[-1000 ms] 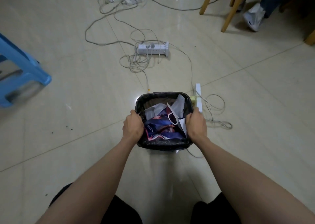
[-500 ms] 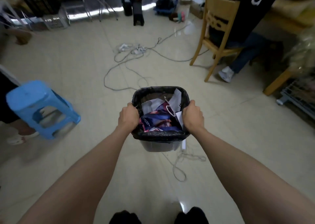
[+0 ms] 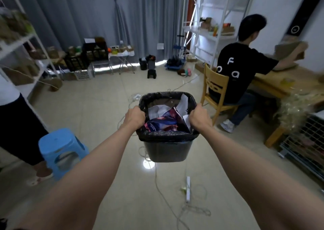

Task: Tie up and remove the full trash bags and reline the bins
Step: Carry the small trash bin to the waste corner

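Observation:
A small black bin [image 3: 166, 151] hangs in the air in front of me, lined with a black trash bag [image 3: 166, 137] folded over its rim. Inside lie white papers and a blue-and-pink wrapper [image 3: 163, 122]. My left hand [image 3: 135, 116] grips the bin's left rim over the bag. My right hand [image 3: 199, 117] grips the right rim the same way. Both arms are stretched forward, and the bin is well above the floor.
A blue plastic stool [image 3: 61, 151] and a standing person's legs [image 3: 19, 130] are at the left. A person sits on a wooden chair [image 3: 214, 87] at a table on the right. Cables and a power strip [image 3: 188, 188] lie on the floor below. Shelves line both walls.
The bin has risen from the floor to chest height, held by both hands. My view has tilted up from the floor to the room.

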Demonstrator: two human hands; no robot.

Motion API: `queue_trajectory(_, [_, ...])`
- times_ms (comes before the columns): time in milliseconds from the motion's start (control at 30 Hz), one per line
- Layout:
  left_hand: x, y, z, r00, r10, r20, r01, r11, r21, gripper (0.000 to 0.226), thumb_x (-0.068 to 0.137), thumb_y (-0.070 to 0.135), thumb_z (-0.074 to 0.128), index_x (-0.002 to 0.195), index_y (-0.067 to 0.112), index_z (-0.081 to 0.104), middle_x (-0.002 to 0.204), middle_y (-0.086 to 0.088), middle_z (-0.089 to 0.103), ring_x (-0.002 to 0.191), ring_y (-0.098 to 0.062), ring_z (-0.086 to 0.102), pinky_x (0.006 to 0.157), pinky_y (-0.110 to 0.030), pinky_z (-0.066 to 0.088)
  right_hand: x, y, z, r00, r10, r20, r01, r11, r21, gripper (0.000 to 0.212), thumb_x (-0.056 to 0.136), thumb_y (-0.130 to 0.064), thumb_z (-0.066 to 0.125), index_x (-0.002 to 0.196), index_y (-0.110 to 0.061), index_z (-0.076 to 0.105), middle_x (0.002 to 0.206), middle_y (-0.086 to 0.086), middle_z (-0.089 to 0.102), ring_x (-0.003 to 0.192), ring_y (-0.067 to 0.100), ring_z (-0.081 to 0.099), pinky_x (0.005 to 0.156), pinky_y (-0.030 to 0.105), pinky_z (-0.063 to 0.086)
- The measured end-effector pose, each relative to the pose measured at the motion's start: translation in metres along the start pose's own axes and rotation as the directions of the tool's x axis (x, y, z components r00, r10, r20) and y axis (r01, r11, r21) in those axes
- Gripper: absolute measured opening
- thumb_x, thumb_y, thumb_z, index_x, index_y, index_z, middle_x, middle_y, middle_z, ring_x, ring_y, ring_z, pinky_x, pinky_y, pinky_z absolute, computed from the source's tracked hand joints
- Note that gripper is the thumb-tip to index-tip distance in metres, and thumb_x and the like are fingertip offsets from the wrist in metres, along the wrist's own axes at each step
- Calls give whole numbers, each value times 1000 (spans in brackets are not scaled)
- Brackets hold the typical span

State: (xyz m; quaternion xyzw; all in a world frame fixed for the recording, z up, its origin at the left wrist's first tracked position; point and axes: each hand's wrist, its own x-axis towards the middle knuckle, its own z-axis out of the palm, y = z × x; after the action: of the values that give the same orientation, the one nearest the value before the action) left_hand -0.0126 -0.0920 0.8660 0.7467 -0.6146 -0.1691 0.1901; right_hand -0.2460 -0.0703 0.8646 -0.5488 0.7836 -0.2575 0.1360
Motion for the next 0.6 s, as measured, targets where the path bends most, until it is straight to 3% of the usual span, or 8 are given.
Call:
queue_trajectory(233, [8,34,-23,998,24,-54,-24,1000,-12,13,95,15,42,92,8,53,96,-17,57,82,-33,51,69,-34,39,25,-11,-33,999,-49,-9,50,997,54,31,92,-14,39,121,-6,49,119,19,59,106,39,58,86,47,50])
queue_trajectory(600, [89,75,-13,997,40,-64,-41,999,-9,19,95,15,43,82,6,54,91,-15,58,78,-31,54,62,-33,38,121,-19,-34,995,-73,-68,74,997,13,32,94,-15,40,123,-7,50,120,18,59,107,37,57,79,41,44])
